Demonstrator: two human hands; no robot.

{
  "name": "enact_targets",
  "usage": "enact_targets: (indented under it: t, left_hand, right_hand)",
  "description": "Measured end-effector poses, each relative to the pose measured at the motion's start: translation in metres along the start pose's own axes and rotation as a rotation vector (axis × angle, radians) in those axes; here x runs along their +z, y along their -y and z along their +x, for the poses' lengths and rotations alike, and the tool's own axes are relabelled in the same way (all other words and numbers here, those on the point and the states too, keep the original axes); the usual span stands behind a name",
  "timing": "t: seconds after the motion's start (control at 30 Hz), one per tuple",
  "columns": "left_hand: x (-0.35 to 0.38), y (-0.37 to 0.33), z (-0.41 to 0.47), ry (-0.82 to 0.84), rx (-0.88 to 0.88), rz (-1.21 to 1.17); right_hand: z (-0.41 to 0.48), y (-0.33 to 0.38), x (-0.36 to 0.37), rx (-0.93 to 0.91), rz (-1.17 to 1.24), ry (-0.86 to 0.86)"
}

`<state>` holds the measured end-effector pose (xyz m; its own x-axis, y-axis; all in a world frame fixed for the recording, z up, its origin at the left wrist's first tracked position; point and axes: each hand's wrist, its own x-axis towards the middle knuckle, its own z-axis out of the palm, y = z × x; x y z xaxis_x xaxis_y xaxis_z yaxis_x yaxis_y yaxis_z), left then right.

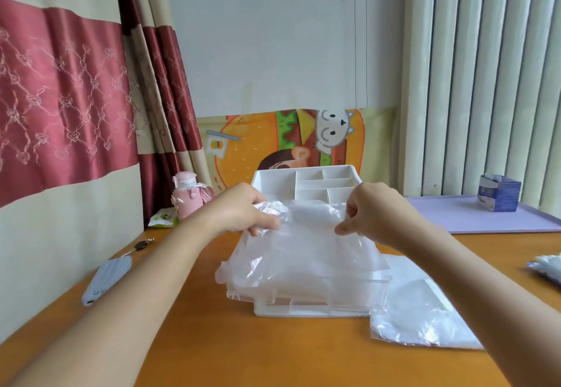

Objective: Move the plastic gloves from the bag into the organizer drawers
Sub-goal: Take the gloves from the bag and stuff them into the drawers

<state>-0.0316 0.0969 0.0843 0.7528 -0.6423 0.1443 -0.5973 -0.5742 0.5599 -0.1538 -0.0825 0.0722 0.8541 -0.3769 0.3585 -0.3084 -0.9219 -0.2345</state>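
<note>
1. Forearms (121, 295) reach in from the near edge to the gloves (303, 250), a limp clear stack draped over the open drawer (321, 306) at the front of the organizer (303, 178). The stack overhangs the drawer's left side.
2. Left hand (246, 210) grips a crumpled bunch at the stack's far-left corner. Right hand (373, 213) pinches the far-right edge between thumb and fingertips.
3. The step looks like settling the stack into the drawer. Lower both hands together, keeping the far edge taut so the sheets go down as one.
4. Tuck the left overhang inside the drawer wall first; loose film there would likely catch when the drawer slides shut.
5. Such film probably slips and traps air, so press it flat with open palms once it lies inside.
6. Just right of the drawer, the bag (425, 310) lies flat on the desk (212, 341). Whether gloves remain in it I cannot tell.
7. Keys (142, 245) lie well apart on the left, out of the way.
</note>
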Motion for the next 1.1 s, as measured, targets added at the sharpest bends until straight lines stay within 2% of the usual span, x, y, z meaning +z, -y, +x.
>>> enact_targets:
  t: [0.17,0.27,0.4,0.5,0.6,0.7,0.77,0.93,1.0,1.1]
  left_hand:
    - [0.028,0.002,0.015,0.014,0.059,0.195]
    - [0.037,0.006,0.016,0.032,0.061,0.257]
    - [0.038,0.007,0.017,0.017,0.060,0.295]
    - [0.039,0.008,0.016,0.013,0.084,0.306]
    - [0.038,0.010,0.013,0.012,0.103,0.353]
    - [0.032,0.008,0.001,-0.142,0.126,0.452]
    - [0.032,0.002,-0.011,-0.262,0.186,0.435]
    - [0.045,-0.016,-0.037,-0.404,0.373,0.277]
    - [0.050,-0.024,-0.042,-0.414,0.373,0.227]
    - [0.055,-0.034,-0.047,-0.343,0.324,0.162]
  right_hand:
    - [-0.012,0.009,-0.004,0.021,-0.228,-0.067]
    - [-0.023,0.017,-0.011,-0.100,-0.203,-0.083]
    - [-0.026,0.025,-0.002,-0.287,-0.039,0.182]
    - [-0.013,0.027,0.018,-0.363,-0.092,0.367]
    - [-0.002,0.028,0.035,-0.397,-0.148,0.434]
    - [-0.001,0.029,0.043,-0.388,-0.104,0.415]
    - [0.000,0.027,0.049,-0.374,-0.085,0.391]
    - [0.004,0.026,0.058,-0.333,-0.099,0.446]
    - [0.005,0.027,0.059,-0.312,-0.136,0.462]
    - [0.006,0.027,0.060,-0.295,-0.223,0.473]
